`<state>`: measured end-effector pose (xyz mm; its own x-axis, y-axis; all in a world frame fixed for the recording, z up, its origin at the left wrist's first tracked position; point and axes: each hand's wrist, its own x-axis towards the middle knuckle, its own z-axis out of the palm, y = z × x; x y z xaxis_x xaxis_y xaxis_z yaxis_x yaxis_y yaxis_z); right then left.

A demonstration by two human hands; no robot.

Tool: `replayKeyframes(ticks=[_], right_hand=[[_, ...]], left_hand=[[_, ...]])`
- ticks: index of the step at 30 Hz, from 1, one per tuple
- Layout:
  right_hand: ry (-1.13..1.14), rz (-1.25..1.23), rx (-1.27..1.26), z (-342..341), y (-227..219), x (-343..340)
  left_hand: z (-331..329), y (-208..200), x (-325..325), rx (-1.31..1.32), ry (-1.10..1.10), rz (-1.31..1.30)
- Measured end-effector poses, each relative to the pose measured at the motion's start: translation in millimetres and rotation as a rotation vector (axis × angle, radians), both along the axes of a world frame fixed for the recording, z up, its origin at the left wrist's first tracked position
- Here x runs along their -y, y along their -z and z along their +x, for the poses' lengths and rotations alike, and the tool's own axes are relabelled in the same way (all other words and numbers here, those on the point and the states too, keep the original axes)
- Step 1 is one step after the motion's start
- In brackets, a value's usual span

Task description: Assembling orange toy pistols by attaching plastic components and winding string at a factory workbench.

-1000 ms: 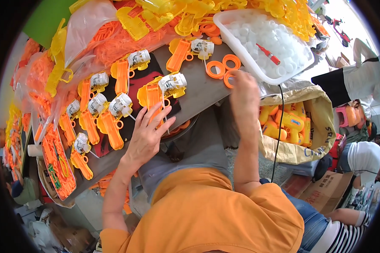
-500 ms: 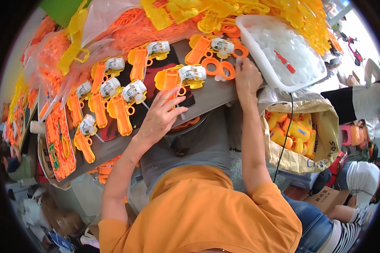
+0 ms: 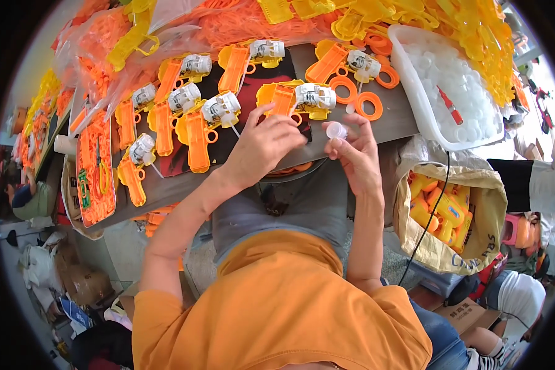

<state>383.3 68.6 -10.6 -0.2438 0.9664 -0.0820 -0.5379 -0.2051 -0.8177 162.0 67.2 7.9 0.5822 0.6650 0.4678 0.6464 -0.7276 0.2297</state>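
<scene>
My right hand (image 3: 359, 154) pinches a small clear plastic cup-shaped piece (image 3: 336, 130) between thumb and fingers, over the table's near edge. Left of it, my left hand (image 3: 262, 148) has its fingers bent together; whatever they hold is hidden. Just beyond both hands lies an orange and yellow toy gun (image 3: 283, 98) with a white mechanism (image 3: 315, 96) on its right end. Two orange rings (image 3: 369, 106) lie flat to the right of that gun. Several similar half-assembled toy guns (image 3: 197, 139) are spread to the left.
A white bin (image 3: 413, 102) of clear plastic pieces, with a red tool (image 3: 450, 106) on top, stands at the right. Below it sits a sack (image 3: 484, 216) of yellow-orange parts. An orange-filled tray (image 3: 98, 179) is at the left; yellow parts (image 3: 462, 37) heap at the back. A black cord (image 3: 427, 216) hangs by the sack.
My right hand has come back from beside the bin and rings, bringing the clear piece toward my left hand. The left hand has lifted slightly off the near gun. The view has shifted.
</scene>
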Motion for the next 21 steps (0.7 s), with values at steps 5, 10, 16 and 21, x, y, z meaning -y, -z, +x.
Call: replayKeyframes(ticks=[5, 10, 16, 21], right_hand=[[-0.081, -0.114, -0.359, -10.8, 6.6, -3.3], [-0.091, -0.119, -0.408, -9.5, 9.6, -5.5], [-0.075, -0.105, -0.389, -3.8, 16.2, -5.0], [-0.079, -0.111, -0.359, -5.7, 17.2, -4.6]], left_hand=[[25.9, -10.5, -12.8, 0.435, -0.094, -0.163], [30.0, -11.2, -16.8, 0.43, -0.105, -0.107], [32.2, -11.6, -18.3, 0.418, -0.112, -0.088], [33.6, -12.1, -17.5, 0.412, -0.109, -0.107]])
